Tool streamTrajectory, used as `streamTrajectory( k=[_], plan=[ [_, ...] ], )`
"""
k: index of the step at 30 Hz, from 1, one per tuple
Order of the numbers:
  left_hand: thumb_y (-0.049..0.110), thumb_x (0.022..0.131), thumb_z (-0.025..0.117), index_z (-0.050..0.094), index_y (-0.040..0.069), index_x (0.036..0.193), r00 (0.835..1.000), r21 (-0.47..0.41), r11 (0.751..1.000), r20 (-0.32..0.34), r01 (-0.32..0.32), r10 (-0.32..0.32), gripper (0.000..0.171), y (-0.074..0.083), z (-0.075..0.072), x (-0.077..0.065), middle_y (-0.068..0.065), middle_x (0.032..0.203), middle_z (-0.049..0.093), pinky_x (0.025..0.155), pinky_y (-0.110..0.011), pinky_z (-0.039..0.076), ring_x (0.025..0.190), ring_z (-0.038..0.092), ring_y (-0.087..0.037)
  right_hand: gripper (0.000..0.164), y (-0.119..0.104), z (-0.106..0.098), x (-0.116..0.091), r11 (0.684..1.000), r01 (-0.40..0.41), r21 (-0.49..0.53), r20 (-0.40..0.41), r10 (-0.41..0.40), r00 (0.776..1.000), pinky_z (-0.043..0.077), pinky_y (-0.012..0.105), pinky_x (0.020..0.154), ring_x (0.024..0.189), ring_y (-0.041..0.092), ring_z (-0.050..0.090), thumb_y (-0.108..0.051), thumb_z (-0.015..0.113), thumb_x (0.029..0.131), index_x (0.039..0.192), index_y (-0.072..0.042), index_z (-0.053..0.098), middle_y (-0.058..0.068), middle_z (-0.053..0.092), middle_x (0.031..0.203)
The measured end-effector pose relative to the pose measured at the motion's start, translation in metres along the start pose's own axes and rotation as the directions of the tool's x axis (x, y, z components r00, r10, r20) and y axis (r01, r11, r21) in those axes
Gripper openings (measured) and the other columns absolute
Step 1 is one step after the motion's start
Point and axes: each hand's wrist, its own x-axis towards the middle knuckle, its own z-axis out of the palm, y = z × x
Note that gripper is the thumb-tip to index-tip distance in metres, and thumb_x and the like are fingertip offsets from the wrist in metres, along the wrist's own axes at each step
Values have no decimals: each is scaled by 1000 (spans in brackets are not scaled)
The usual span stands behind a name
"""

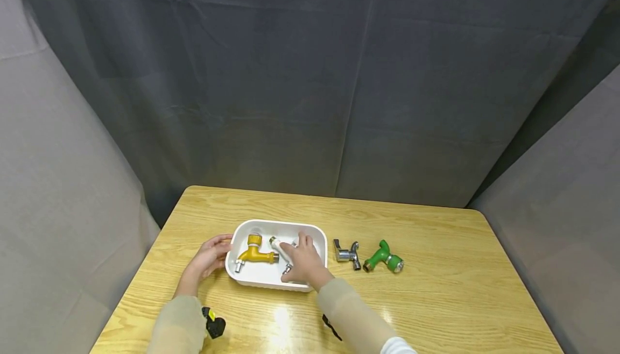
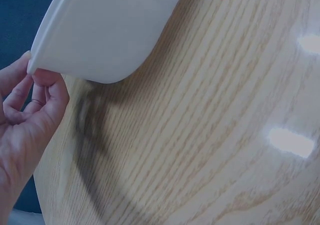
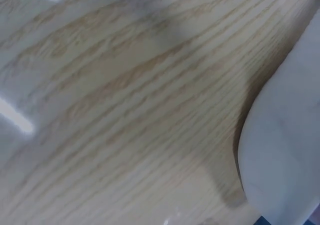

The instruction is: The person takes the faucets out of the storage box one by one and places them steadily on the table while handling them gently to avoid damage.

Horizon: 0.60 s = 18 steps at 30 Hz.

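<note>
A white tray stands on the wooden table. At its left end my left hand pinches the rim, thumb on top and fingers bent beneath, as the left wrist view shows. My right hand reaches over the tray's right half and holds a white faucet with metal ends, thumb and index finger about it. Part of that faucet is hidden under the hand. To its left in the tray lies a yellow faucet with a ridged yellow knob. In the right wrist view only the tray's wall and tabletop show.
Right of the tray lie a chrome faucet with a lever handle and a green faucet. The wooden table ends at a dark grey curtain behind, with lighter grey cloth on both sides.
</note>
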Motion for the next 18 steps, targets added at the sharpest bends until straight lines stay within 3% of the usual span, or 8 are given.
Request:
streamTrajectory(
  k=[9,18],
  plan=[
    [6,93,47,33,-2,136,1000,-24,1000,11,-13,13,46,-1,-2,1,-13,104,47,79,-37,50,94,56,-22,81,3,-3,-1,998,-32,54,40,29,999,35,52,95,127,41,23,-48,75,58,133,-30,48,24,19,143],
    [5,93,48,34,-3,135,1000,-26,1000,9,-15,15,45,-1,0,0,-13,103,48,77,-37,50,93,56,-21,79,2,-13,-3,999,10,31,15,-11,1000,38,51,93,126,41,24,-47,74,58,131,-29,50,23,22,141]
  ],
)
